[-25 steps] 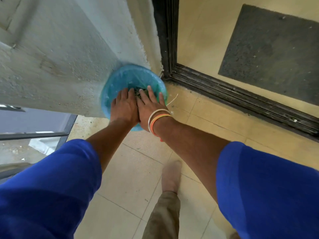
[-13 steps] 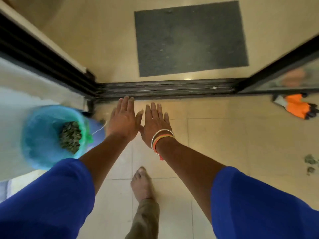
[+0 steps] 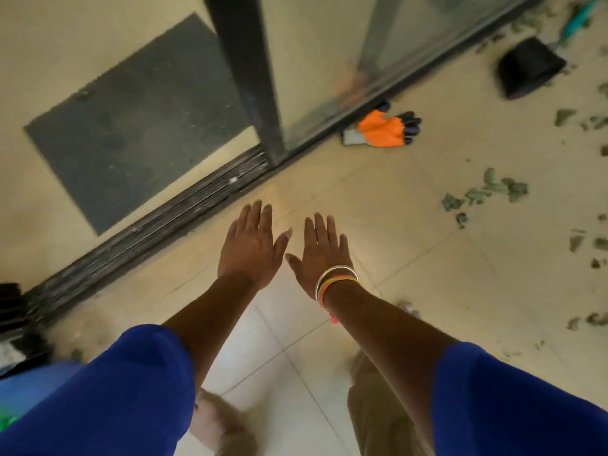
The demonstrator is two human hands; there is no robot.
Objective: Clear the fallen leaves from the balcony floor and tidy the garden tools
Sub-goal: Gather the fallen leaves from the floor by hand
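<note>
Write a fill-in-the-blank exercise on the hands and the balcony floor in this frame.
1. The left hand and the right hand hold nothing and are both ___, not shut.
2. The glove lying beside the door track is mostly ___.
3. The bangles sit on the ___ wrist.
4. The fallen leaves lie scattered to the ___ of the glove.
Missing words: open; orange; right; right.

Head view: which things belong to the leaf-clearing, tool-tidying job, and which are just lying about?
Job:
scattered leaves
orange glove
black dustpan-like tool
left hand and right hand, both empty

Lying about:
dark doormat
door track
</note>
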